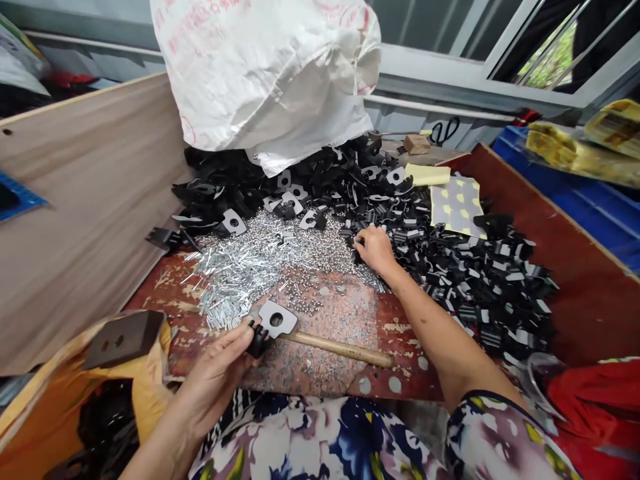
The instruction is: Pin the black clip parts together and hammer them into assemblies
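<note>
My left hand grips a black plastic clip half with a flat grey pad that has a round hole. Just past it lies a wooden handle; whatever is at its far end is hidden behind the clip half. My right hand reaches to the left edge of a heap of small black clip pieces, its fingers pinched together. Something dark shows at the fingertips, too hidden to name. Between the hands spread loose silver metal pins and small shiny metal bits.
Larger black parts pile up under a white woven sack at the back. A grey sticker sheet rests on the right heap. Wooden boards wall the left side. A yellow bag with black parts is at front left. Scissors lie behind.
</note>
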